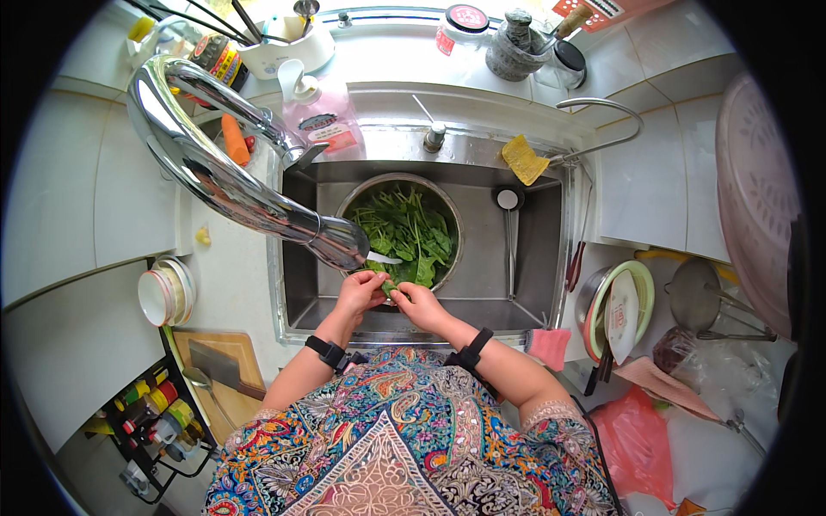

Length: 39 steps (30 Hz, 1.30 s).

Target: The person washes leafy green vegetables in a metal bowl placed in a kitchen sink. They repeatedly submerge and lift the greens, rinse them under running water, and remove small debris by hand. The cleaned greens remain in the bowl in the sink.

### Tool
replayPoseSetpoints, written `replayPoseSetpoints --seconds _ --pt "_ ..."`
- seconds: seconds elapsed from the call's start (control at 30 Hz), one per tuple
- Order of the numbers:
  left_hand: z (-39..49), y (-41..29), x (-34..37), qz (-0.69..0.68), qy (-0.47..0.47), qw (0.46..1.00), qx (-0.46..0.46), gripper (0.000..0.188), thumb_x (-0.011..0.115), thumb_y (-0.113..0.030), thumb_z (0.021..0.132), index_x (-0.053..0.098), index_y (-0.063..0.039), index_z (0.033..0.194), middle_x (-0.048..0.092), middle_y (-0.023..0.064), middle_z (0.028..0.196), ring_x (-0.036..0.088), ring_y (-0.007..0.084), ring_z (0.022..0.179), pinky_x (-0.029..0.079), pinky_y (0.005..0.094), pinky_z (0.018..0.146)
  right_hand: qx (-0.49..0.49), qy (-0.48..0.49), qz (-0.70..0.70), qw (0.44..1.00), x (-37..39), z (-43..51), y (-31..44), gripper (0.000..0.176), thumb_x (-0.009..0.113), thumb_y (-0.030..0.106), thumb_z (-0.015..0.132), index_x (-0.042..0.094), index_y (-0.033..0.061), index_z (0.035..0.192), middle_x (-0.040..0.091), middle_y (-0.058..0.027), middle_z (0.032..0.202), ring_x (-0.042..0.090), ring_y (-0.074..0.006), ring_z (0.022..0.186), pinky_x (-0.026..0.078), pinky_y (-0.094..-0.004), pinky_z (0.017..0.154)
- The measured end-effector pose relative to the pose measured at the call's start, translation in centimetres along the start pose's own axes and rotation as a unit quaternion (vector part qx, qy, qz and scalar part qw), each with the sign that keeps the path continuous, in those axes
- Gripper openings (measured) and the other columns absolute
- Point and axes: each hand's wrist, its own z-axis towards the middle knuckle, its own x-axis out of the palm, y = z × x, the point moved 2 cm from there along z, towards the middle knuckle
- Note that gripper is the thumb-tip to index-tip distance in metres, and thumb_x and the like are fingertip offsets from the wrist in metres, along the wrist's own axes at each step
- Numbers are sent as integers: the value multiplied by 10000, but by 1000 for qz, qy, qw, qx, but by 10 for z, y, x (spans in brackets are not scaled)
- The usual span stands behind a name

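Both hands meet over the near rim of a round metal pot (459, 248) standing in the steel sink. My left hand (363, 293) and my right hand (419, 303) pinch a green leaf (388, 287) between their fingertips. Leafy greens with long stems (406, 226) fill the pot. From the left, the chrome faucet (245, 193) arches over the sink, and a thin stream of water (384, 258) runs from its head into the pot. The underside of my fingers is hidden.
In the sink's right part lies a long-handled ladle (510, 238). A yellow cloth (525, 160) sits on the back rim, a pink cloth (548, 347) at the front right corner. Left are stacked bowls (158, 297) and a cleaver (214, 364) on a cutting board (248, 351); right, a green-rimmed basin (645, 297).
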Motion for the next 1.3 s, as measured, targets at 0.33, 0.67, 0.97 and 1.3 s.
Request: replayPoseSetpoints --seconds 0.33,0.67,0.97,1.3 --pt "-13 -11 14 -7 -43 969 242 141 614 -171 925 647 -37 955 677 22 864 628 70 737 523 204 626 -176 -93 -194 961 -12 -5 31 217 534 208 925 480 32 810 574 -174 747 572 -391 699 445 -482 594" --pt "-7 -3 6 -78 -30 984 156 148 596 -171 934 644 -42 987 659 15 892 622 79 769 533 213 661 -251 -120 -242 929 -10 -3 34 171 543 165 906 488 42 801 580 -158 748 589 -360 705 472 -453 597" --pt "31 0 -36 -16 -80 992 96 180 554 -170 954 629 -8 980 653 48 881 646 144 773 571 271 707 -114 -208 -85 968 -29 6 -20 150 491 133 926 559 15 862 603 -152 750 596 -323 687 481 -397 626" --pt "40 7 -4 240 -24 966 99 277 537 -255 938 545 -45 1118 640 106 993 637 230 899 533 341 747 41 -146 -28 988 -62 58 -72 205 537 95 891 679 30 1023 676 -80 806 629 -170 721 487 -307 672"
